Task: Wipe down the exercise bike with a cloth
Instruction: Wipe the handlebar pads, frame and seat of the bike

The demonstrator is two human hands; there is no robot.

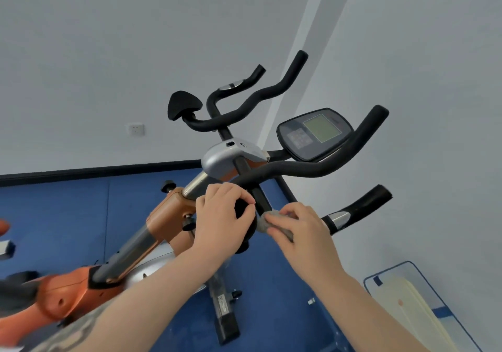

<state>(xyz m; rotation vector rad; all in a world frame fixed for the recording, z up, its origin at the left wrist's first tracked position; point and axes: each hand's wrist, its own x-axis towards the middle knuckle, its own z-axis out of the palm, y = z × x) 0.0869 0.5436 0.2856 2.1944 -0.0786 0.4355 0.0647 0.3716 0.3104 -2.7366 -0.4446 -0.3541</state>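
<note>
White walls (108,39) fill the upper half of the frame, meeting at a corner that runs down from the top centre, and a blue floor (68,215) covers the lower left behind a black skirting strip. The exercise bike (168,215) stretches from the lower left of the frame up to the centre right: an orange and silver frame, a silver post, and black foam handlebars (312,166) that curl up towards the upper right. Its console (315,134), dark with a pale green screen, sits right of centre between the handlebar arms. A black padded rest (183,104) stands at the left end of the far handlebar. In the lower right corner a white board with a blue edge (407,292) leans by the wall. A white wall socket (135,129) shows at mid left.

At the lower centre, the left hand (222,218) grips a black round knob (244,210) on the handlebar stem, fingers curled round it. Just to its right, the right hand (301,232) holds the grey cloth (267,222), fingers bent over it and pressing it against the black stem just below the handlebar joint. The cloth lies mostly under those fingers, with only its left edge and a little under the palm showing, between the two hands and close to the knob.
</note>
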